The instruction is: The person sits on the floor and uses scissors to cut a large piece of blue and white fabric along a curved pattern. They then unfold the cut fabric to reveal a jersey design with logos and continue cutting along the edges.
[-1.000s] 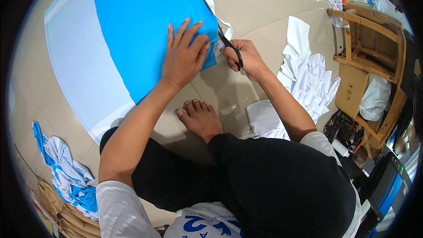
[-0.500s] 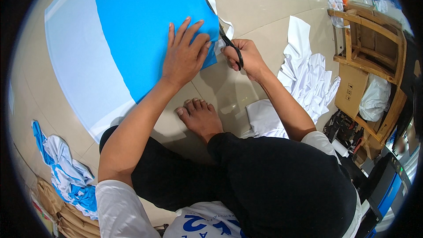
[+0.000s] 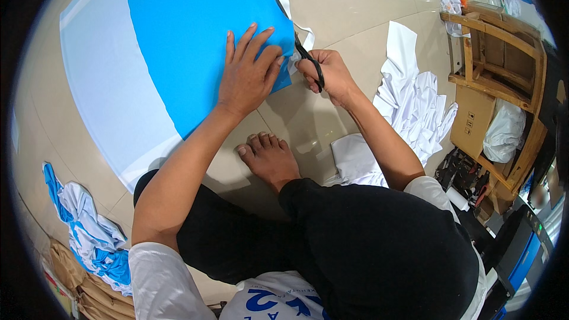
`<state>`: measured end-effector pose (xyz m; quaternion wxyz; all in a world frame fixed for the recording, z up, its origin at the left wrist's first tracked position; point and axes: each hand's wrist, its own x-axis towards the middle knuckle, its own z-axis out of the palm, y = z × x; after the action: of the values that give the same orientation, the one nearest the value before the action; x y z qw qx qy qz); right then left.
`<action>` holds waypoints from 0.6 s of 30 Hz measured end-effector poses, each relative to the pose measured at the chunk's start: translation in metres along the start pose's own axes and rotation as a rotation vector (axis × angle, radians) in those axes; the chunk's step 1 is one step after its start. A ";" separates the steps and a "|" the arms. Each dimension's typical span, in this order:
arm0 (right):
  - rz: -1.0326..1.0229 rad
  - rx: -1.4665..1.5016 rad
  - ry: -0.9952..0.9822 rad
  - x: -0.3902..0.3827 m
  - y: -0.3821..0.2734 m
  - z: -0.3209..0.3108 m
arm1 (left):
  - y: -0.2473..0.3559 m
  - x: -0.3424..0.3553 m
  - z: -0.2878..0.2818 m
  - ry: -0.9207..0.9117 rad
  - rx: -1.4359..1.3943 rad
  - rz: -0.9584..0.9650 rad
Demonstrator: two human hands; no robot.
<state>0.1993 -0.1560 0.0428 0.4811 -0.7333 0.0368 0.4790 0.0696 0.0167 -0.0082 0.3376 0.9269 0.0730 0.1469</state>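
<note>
A bright blue piece of fabric (image 3: 189, 41) with a white border lies spread on the tiled floor, over or joined to a pale white-blue sheet (image 3: 106, 71) on its left. My left hand (image 3: 248, 77) rests on the blue fabric near its right edge, fingers spread and stretched out. In my right hand (image 3: 329, 74) is a pair of black-handled scissors (image 3: 318, 71), held at that edge with the blades pointing up along it. Part of the blades is hidden by the cloth. A narrow white strip (image 3: 308, 38) curls away beside the scissors.
Crumpled white fabric (image 3: 415, 101) lies to the right of my right forearm. My bare foot (image 3: 269, 157) is on the floor below the cloth. A wooden frame (image 3: 498, 32) with a cardboard box (image 3: 472, 120) stands at the right. Blue-and-white cloth (image 3: 89, 225) is heaped at the left.
My right hand and the scissors have shifted very slightly to the left along the fabric's edge. The left hand stays in place.
</note>
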 end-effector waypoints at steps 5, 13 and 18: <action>-0.006 0.006 0.000 -0.002 0.002 0.001 | 0.000 0.000 0.000 -0.001 0.006 0.000; 0.001 0.022 0.007 -0.003 0.004 0.005 | -0.001 0.000 0.001 0.014 0.004 0.000; -0.003 0.035 0.013 -0.005 0.003 0.007 | 0.000 0.001 -0.001 0.016 -0.023 -0.001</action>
<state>0.1905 -0.1545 0.0444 0.4944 -0.7278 0.0474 0.4728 0.0703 0.0172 -0.0074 0.3478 0.9216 0.0746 0.1549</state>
